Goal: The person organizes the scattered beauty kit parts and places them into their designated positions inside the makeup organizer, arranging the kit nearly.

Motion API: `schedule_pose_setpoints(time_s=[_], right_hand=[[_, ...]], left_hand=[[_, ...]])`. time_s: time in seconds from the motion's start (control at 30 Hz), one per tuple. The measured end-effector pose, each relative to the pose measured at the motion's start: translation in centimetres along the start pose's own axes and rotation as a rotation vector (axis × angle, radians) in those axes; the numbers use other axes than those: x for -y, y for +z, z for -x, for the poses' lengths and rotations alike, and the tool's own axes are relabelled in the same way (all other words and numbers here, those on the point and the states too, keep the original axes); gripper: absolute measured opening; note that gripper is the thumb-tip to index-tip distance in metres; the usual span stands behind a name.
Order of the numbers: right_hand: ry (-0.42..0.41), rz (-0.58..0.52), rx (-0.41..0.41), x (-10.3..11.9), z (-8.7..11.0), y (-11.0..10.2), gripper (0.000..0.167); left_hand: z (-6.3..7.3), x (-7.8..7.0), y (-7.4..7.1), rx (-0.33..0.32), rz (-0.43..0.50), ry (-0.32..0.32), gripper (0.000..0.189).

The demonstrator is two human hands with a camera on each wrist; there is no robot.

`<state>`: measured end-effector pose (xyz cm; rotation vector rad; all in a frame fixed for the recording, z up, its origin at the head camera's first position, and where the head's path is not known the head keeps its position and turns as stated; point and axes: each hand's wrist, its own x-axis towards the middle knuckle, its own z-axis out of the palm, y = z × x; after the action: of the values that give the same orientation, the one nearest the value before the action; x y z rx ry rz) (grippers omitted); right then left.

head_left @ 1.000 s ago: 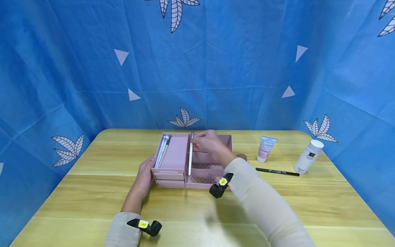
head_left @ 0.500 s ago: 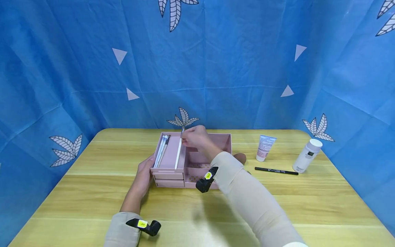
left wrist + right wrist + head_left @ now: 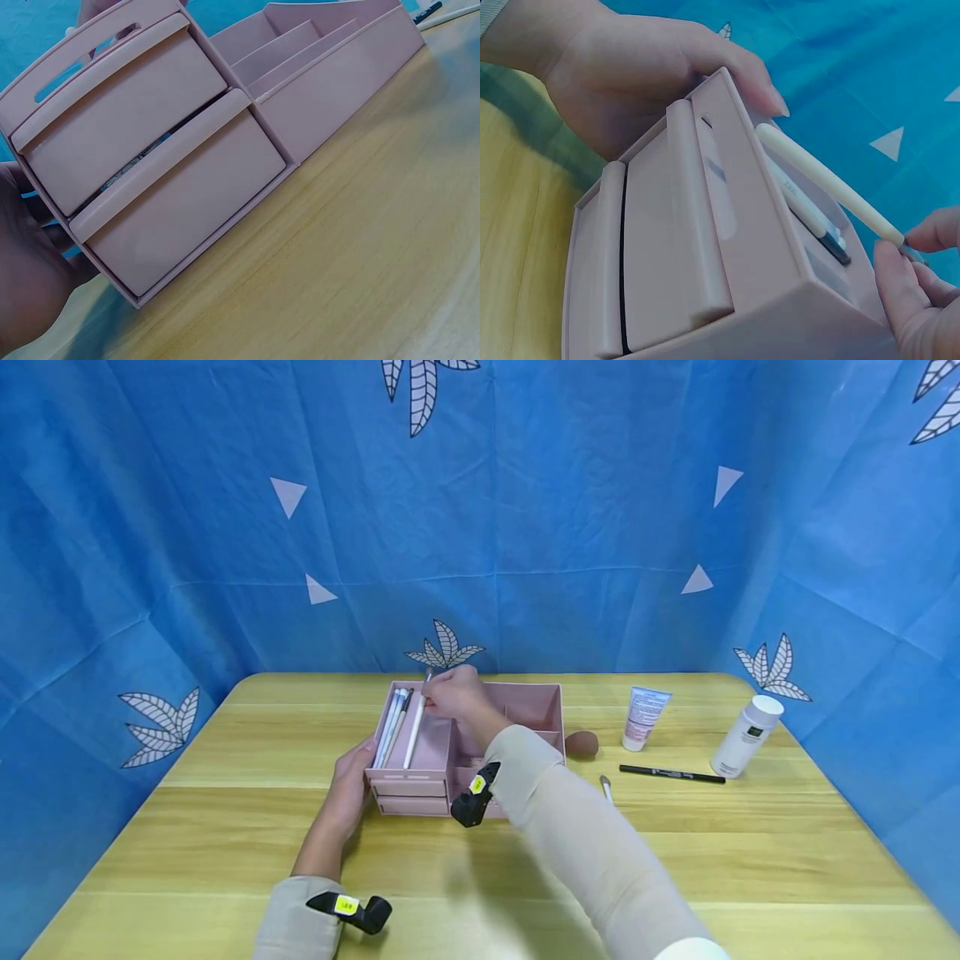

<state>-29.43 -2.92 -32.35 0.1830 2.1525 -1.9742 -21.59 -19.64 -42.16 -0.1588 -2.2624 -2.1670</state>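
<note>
A pink makeup organizer (image 3: 411,788) with two drawers under its left top tray stands on the wooden table. My right hand (image 3: 456,693) pinches a white-handled makeup brush (image 3: 414,732) near its bristle end, slanted over that tray. In the right wrist view the brush (image 3: 832,182) has its handle end by the tray's front edge, thumb and finger at the metal collar. Several other brushes (image 3: 391,728) lie along the tray's left side. Against the organizer's left wall rests my left hand (image 3: 350,787); its fingers (image 3: 56,236) lie extended along that wall in the left wrist view.
Right of the organizer's divided compartments (image 3: 534,706) lie a brown egg-shaped sponge (image 3: 582,744) and a brush (image 3: 606,787) partly hidden by my sleeve. Farther right are a black pencil (image 3: 672,774), an upright blue-and-pink tube (image 3: 645,718) and a white bottle (image 3: 747,737). A blue curtain (image 3: 525,527) hangs behind.
My right hand has carried the brush leftward, from over the open compartments to over the left tray beside the other brushes. The left hand keeps its place at the organizer's side.
</note>
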Motion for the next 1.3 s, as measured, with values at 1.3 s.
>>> schedule_pose_setpoints(time_s=[1.3], right_hand=[[-0.057,0.589,-0.032,0.3,-0.2,1.9,0.009]], left_hand=[[-0.1,-0.1,0.1,-0.007,0.056,0.000,0.051]])
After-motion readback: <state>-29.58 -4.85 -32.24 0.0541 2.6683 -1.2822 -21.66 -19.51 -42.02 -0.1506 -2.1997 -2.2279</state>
